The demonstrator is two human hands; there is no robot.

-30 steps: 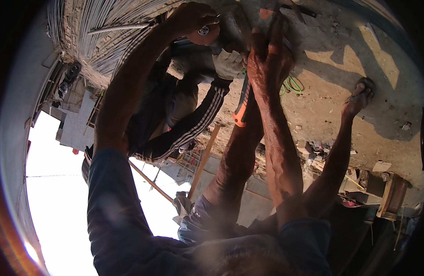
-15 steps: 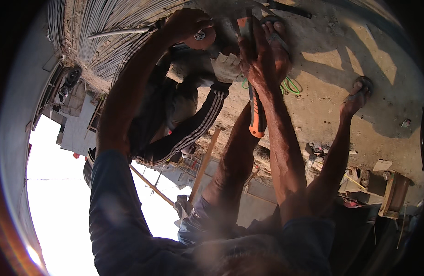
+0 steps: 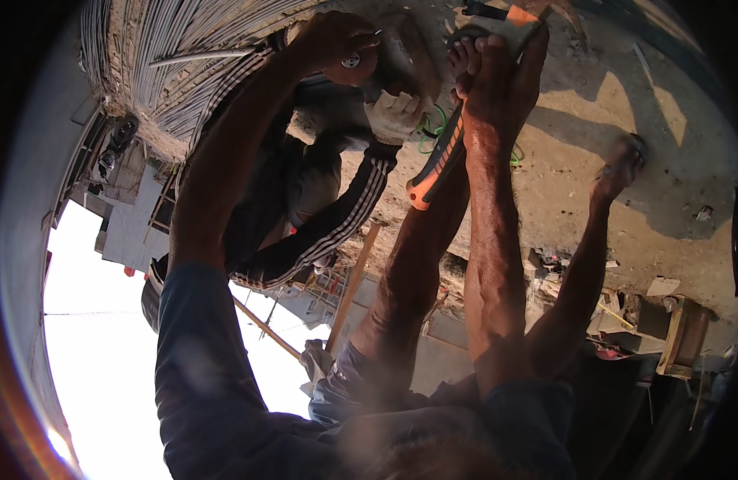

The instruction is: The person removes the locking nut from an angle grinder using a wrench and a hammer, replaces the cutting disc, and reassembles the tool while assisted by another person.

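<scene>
So we had our right hand point(image 3: 497, 100) wrapped around a black-and-orange hammer point(image 3: 439, 170), its handle slanting down to the left and its head end up by the top edge of the view. Our left hand point(image 3: 330, 40) was curled at a round reddish piece point(image 3: 362, 74) with a silver centre, but honestly we couldn't tell whether those fingers gripped it. A co-worker's gloved hand point(image 3: 393, 114) was near that piece.

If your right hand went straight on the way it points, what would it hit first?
Apart from the hammer the right hand holds, the way looks free to the picture's top edge, though depth is unclear.
</scene>
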